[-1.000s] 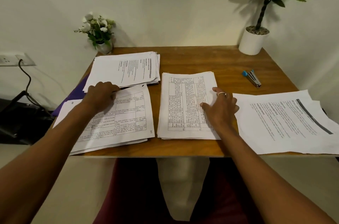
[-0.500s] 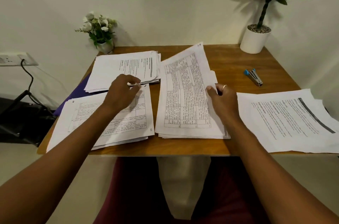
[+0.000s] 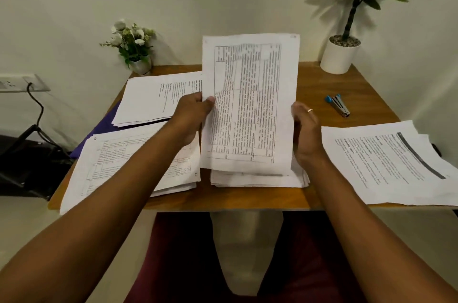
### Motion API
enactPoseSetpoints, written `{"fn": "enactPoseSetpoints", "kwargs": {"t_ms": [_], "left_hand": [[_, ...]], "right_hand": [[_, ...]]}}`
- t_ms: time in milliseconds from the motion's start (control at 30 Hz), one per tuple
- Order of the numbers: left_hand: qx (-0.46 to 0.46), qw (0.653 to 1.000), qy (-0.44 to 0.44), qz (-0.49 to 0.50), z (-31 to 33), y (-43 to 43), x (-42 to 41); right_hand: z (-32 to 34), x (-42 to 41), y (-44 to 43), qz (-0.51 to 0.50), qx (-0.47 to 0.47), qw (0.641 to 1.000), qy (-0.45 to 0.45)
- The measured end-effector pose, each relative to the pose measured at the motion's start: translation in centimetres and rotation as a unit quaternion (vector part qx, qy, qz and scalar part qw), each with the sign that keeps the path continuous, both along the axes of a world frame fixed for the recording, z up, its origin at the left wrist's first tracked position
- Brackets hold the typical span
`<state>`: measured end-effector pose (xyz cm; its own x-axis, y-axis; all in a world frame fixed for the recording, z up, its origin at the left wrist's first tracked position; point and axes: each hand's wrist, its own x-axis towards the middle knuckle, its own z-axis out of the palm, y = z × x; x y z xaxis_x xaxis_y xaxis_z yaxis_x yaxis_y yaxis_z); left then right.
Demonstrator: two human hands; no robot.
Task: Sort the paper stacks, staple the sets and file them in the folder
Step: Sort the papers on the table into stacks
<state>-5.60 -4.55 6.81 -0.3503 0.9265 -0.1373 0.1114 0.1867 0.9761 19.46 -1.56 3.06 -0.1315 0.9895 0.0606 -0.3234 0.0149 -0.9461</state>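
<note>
A printed set of sheets (image 3: 250, 104) with a table on it stands almost upright above the middle stack (image 3: 257, 180). My left hand (image 3: 192, 116) grips its left edge, thumb on the front. My right hand (image 3: 306, 131) holds its right edge, fingers behind the paper. Three other paper stacks lie on the wooden table (image 3: 322, 79): one at the front left (image 3: 116, 161), one at the back left (image 3: 153, 99), one at the right (image 3: 391, 161). A purple folder (image 3: 99, 129) peeks out under the left stacks. A small blue-tipped stapler (image 3: 339, 105) lies at the back right.
A small vase of white flowers (image 3: 135, 47) stands at the table's back left corner and a white potted plant (image 3: 342, 54) at the back right. A wall socket with a black cable (image 3: 34, 94) and a dark bag (image 3: 27, 163) are to the left of the table.
Both hands left the stacks they rested on. They took hold of the top sheets of the middle stack and raised them from flat to nearly upright.
</note>
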Motion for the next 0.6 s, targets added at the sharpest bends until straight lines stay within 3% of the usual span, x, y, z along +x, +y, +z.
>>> {"fn": "enactPoseSetpoints", "kwargs": {"t_ms": [100,167,233,367,467,600], "left_hand": [[-0.014,1.000,-0.010,-0.001,1.4,0.0,-1.6],[-0.026,0.999,0.046,0.007,2.2,-0.3,-3.0],[-0.031,0.987,0.156,-0.021,2.3,-1.0,-5.0],[-0.088,0.903,0.405,-0.118,0.8,-2.1,-10.1],[-0.132,0.849,0.488,-0.152,-0.5,-2.4,-12.3],[-0.178,0.796,0.559,-0.146,-1.7,-2.5,-14.0]], "right_hand": [[-0.2,-0.3,0.4,-0.042,-0.014,0.998,-0.044],[-1.0,-0.6,0.6,-0.075,-0.013,0.983,-0.170],[-2.3,-0.8,0.7,-0.094,0.004,0.945,-0.314],[-4.1,-1.0,0.5,-0.117,0.021,0.866,-0.485],[-4.7,-0.8,0.2,-0.128,0.028,0.825,-0.549],[-4.9,-0.7,0.1,-0.133,0.038,0.813,-0.566]]}}
